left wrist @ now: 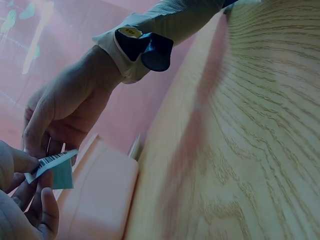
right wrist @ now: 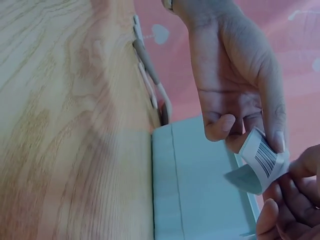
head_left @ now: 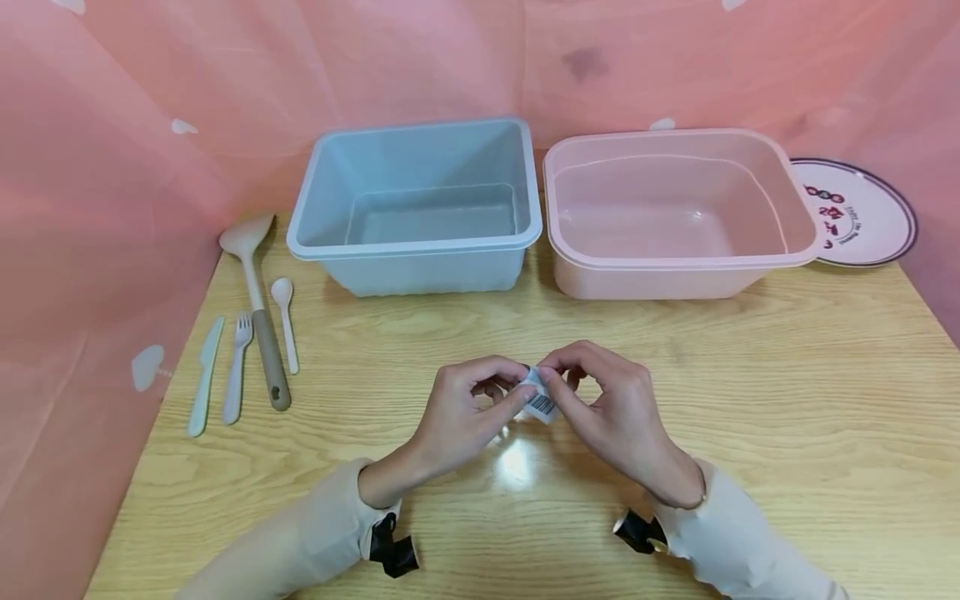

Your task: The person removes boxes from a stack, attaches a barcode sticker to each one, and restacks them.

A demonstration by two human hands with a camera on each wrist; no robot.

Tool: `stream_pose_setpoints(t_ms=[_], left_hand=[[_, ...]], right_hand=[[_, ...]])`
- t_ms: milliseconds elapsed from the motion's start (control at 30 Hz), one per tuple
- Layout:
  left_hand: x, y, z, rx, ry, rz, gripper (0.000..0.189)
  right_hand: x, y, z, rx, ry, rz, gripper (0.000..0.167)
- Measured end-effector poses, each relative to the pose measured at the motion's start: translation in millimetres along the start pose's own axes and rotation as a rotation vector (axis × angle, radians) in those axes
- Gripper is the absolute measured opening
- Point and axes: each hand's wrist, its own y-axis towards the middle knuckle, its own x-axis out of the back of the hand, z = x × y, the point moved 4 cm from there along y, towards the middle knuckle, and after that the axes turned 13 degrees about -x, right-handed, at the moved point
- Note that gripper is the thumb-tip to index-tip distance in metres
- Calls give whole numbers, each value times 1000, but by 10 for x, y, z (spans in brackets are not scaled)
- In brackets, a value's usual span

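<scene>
A small folded white paper label [head_left: 542,405] with a black barcode is between both hands above the front middle of the table. My left hand [head_left: 459,417] pinches its left side between thumb and fingers. From the other side, my right hand [head_left: 621,412] pinches the upper right edge. In the left wrist view the label [left wrist: 56,161] is bent, its barcode half tilted over a pale greenish flap. The right wrist view shows the barcode on the label [right wrist: 266,159] and the flap curling away below it. Fingers hide part of the paper.
At the back stand a blue tub [head_left: 420,271] and a pink tub [head_left: 645,283], with a patterned plate [head_left: 873,212] behind the pink one. To the left lie a knife [head_left: 205,379], a fork [head_left: 237,371], a spatula [head_left: 268,350] and a small spoon [head_left: 287,325].
</scene>
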Motion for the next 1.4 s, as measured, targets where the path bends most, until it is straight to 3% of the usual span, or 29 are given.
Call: stream_pose_setpoints(t_ms=[200, 333, 600, 967, 1400], left_hand=[[16, -40, 23, 27, -38, -20, 7], [10, -49, 44, 53, -54, -18, 9], [15, -67, 77, 128, -74, -17, 10], [67, -87, 101, 167, -81, -41, 14], [92, -135, 203, 257, -126, -54, 12]], right_hand=[[16, 29, -34, 42, 14, -78, 17], [35, 57, -85, 22, 10, -108, 17], [69, 85, -144, -28, -3, -137, 12], [64, 156, -192, -106, 29, -136, 10], [130, 199, -270, -109, 37, -192, 4]])
